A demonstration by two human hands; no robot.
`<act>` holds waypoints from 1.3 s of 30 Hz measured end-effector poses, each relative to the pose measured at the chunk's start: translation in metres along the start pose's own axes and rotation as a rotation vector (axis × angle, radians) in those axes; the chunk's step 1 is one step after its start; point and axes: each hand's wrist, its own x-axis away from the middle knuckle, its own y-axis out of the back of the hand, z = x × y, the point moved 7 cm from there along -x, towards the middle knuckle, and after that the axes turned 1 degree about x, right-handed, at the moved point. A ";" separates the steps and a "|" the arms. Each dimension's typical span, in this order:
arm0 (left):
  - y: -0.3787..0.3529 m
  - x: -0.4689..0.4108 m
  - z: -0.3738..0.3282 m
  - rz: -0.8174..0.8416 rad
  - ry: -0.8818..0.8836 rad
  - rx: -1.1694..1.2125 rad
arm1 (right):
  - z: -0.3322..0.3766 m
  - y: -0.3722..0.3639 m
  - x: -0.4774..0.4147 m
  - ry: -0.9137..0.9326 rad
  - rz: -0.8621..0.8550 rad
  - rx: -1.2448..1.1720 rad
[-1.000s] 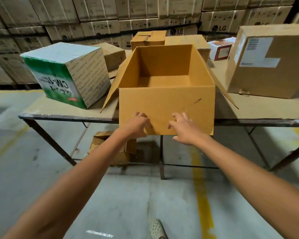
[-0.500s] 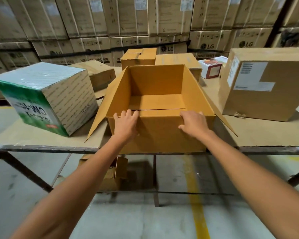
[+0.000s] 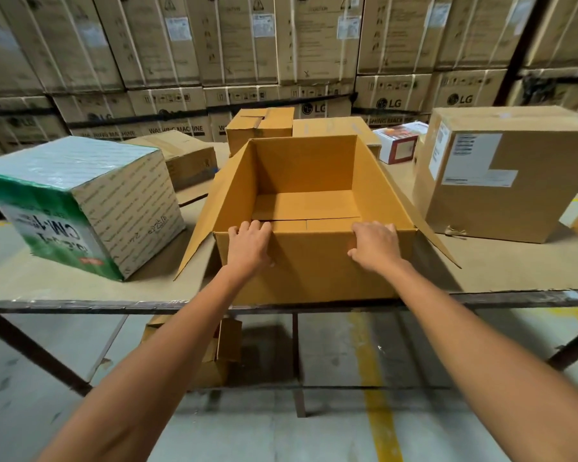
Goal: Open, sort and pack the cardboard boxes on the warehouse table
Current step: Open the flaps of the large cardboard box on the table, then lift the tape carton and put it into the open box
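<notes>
Warehouse table (image 3: 64, 288), stacked cartons (image 3: 234, 45) behind. At its near edge sits the open box (image 3: 314, 275) (side flaps splayed out). Left hand (image 3: 249, 248) and right hand (image 3: 376, 246) both grip its near rim, curled over the edge.

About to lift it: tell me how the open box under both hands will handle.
Probably light: the open box looks empty. Its near wall may flex where the left hand and right hand hold the rim. The spread side flaps will likely flop.

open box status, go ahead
Left hand and right hand grip open box near rim. Looks empty, side flaps splayed. Green box close on left.
</notes>
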 end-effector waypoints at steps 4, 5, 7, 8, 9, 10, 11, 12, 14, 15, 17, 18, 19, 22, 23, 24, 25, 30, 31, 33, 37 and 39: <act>0.005 0.009 0.002 0.060 -0.027 0.036 | 0.004 0.005 0.020 -0.009 0.009 0.000; 0.006 0.012 0.003 0.065 -0.030 0.045 | 0.003 0.006 0.027 -0.023 -0.007 0.007; 0.010 0.019 0.003 0.066 -0.027 0.067 | -0.001 0.008 0.042 -0.067 -0.033 0.030; 0.012 0.024 0.002 0.062 -0.022 0.092 | -0.002 0.008 0.049 -0.082 -0.040 0.022; 0.016 0.030 0.001 0.057 -0.012 0.140 | -0.003 0.009 0.057 -0.086 -0.040 -0.009; 0.020 0.038 0.000 0.047 -0.001 0.207 | -0.002 0.009 0.064 -0.081 -0.035 -0.062; 0.026 0.049 -0.002 0.031 0.006 0.279 | 0.001 0.009 0.073 -0.071 -0.028 -0.122; 0.032 0.061 -0.005 0.010 0.006 0.339 | 0.005 0.011 0.084 -0.062 -0.025 -0.181; 0.046 0.091 -0.011 -0.049 -0.001 0.412 | 0.015 0.018 0.109 -0.051 -0.027 -0.291; 0.053 0.108 -0.014 -0.087 -0.001 0.437 | 0.021 0.023 0.123 -0.040 -0.039 -0.348; 0.066 0.144 -0.018 -0.157 0.017 0.476 | 0.037 0.034 0.153 -0.016 -0.078 -0.472; 0.072 0.162 -0.020 -0.186 0.027 0.491 | 0.045 0.039 0.169 -0.009 -0.103 -0.532; 0.077 0.180 -0.021 -0.210 0.036 0.504 | 0.052 0.044 0.186 0.001 -0.130 -0.586; 0.084 0.232 -0.016 -0.259 0.065 0.562 | 0.071 0.046 0.233 0.019 -0.169 -0.745; 0.083 0.250 -0.014 -0.267 0.078 0.576 | 0.077 0.043 0.247 0.019 -0.167 -0.779; 0.082 0.268 -0.011 -0.270 0.096 0.590 | 0.083 0.039 0.261 0.017 -0.158 -0.806; 0.078 0.285 -0.009 -0.266 0.116 0.606 | 0.089 0.034 0.275 0.014 -0.139 -0.834; 0.054 0.368 0.006 -0.212 0.204 0.624 | 0.121 0.004 0.333 0.026 0.004 -0.916; 0.048 0.383 0.012 -0.202 0.224 0.631 | 0.129 -0.002 0.343 0.036 0.033 -0.915; 0.036 0.414 0.022 -0.187 0.268 0.648 | 0.145 -0.016 0.363 0.064 0.091 -0.896; 0.012 0.473 0.044 -0.120 0.363 0.639 | 0.182 -0.039 0.394 0.106 0.210 -0.893; -0.002 0.499 0.061 -0.092 0.417 0.649 | 0.205 -0.050 0.404 0.119 0.270 -0.872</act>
